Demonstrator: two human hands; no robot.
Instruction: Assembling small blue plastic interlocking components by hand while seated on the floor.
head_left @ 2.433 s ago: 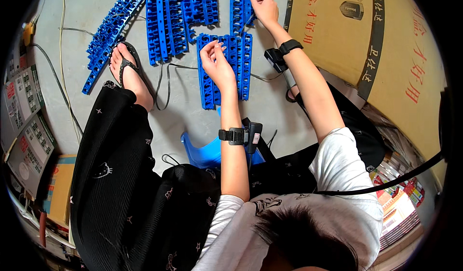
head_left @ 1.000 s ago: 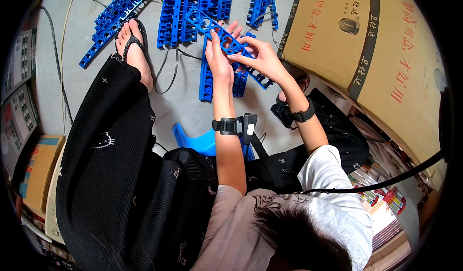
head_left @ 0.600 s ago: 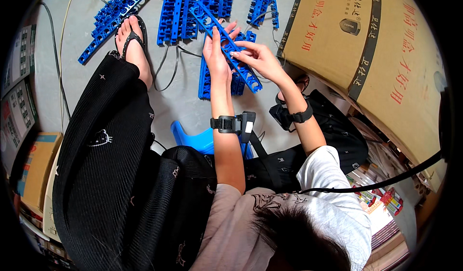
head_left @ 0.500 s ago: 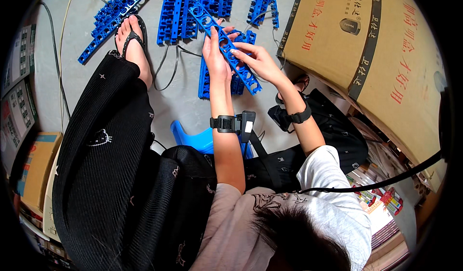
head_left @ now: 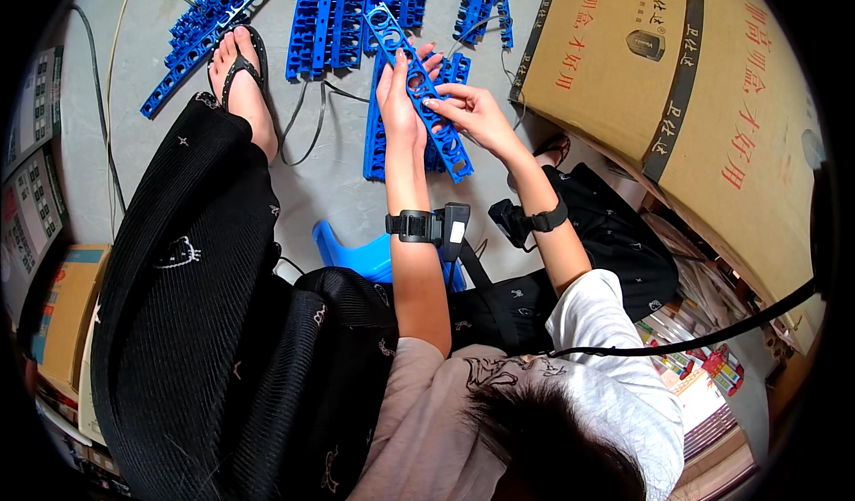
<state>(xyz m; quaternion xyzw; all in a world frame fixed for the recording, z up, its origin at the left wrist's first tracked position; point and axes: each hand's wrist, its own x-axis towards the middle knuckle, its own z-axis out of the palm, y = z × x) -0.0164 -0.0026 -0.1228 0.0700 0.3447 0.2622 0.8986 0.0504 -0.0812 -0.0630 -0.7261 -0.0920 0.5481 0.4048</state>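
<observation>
A long blue plastic strip with a row of round holes (head_left: 419, 89) slants between my hands, its far end pointing up and to the left. My left hand (head_left: 403, 107) supports it from beneath, thumb along the near side and fingertips showing past the other edge. On the strip's right side, my right hand (head_left: 481, 120) pinches it around the middle with thumb and forefinger. Below the held piece, more blue strips (head_left: 376, 149) lie on the floor, partly covered by my hands.
Several rows of blue plastic strips (head_left: 322, 29) lie on the grey floor ahead, with another bundle (head_left: 191, 56) at far left. A large cardboard box (head_left: 614, 65) stands at right. Thin black cables (head_left: 307, 149) cross the floor. A blue stool (head_left: 352, 256) shows below my forearms.
The held strip has turned to a steeper angle, its far end shifting right and its near end left. My right hand's fingers have moved slightly along with it.
</observation>
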